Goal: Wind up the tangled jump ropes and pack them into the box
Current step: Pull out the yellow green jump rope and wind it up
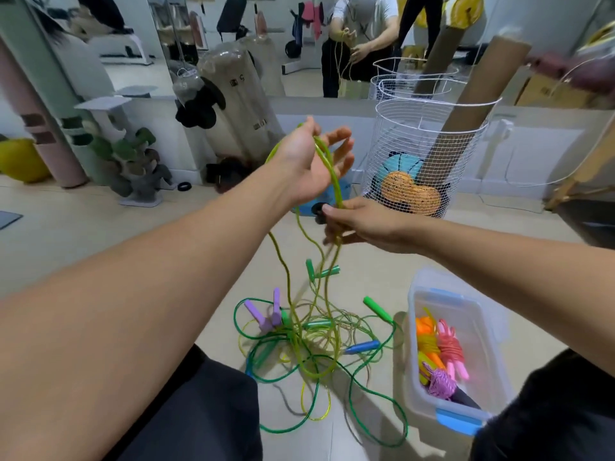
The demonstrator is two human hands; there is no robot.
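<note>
We held the yellow-green jump rope [327, 168] looped over our open left hand [312, 161], running steeply down into our right hand [352, 224], pinched shut; strands hung toward the floor tangle [309, 344] beside the box [466, 424].

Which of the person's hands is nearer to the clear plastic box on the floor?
The right hand. It hangs up-left of the clear plastic box, pinching the yellow-green rope; the left hand is higher and farther left, rope looped over it.
</note>
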